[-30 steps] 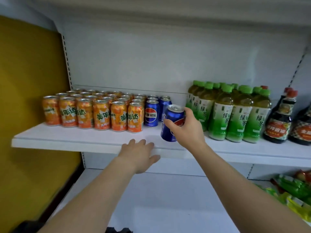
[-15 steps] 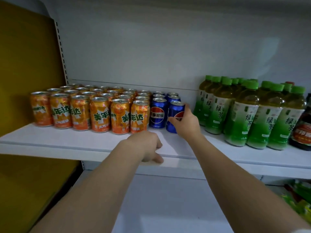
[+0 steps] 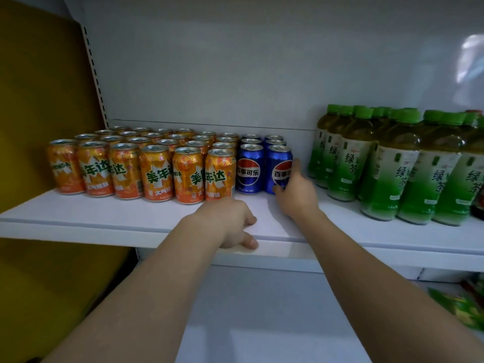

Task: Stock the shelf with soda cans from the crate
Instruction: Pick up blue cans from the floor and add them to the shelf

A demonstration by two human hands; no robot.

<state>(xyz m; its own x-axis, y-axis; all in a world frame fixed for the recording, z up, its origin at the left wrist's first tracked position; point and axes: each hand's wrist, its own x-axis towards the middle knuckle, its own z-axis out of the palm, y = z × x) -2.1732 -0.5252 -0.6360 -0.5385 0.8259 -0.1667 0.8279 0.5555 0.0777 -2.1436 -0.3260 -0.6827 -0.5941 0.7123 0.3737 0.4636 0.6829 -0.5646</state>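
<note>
the white shelf carries three groups of drinks. on its left part stands a block of orange mirinda cans, six across in the front row and several rows deep toward the back wall. just right of them stand the blue pepsi cans, in two columns that go back toward the wall, all upright. the front can of the right column stands on the shelf beside its neighbour, very close to it, its logo facing forward.

the right hand is at this front can. the thumb lies against the lower front of the can and one finger reaches up along its right side, so the grip is loose around the can and touches it; whether the other fingers press on the back side cannot be told, because the can hides them.

the left hand rests on the front edge of the shelf, in front of the orange cans and apart from them. its fingers are curled over the edge, the thumb is below on the face of the shelf, and it holds no can.

to the right, well apart from the blue cans, stand green tea bottles with green caps, in rows. below the shelf, at the far right, some green packets lie on a lower shelf, blurred. a yellow panel closes the left side.
</note>
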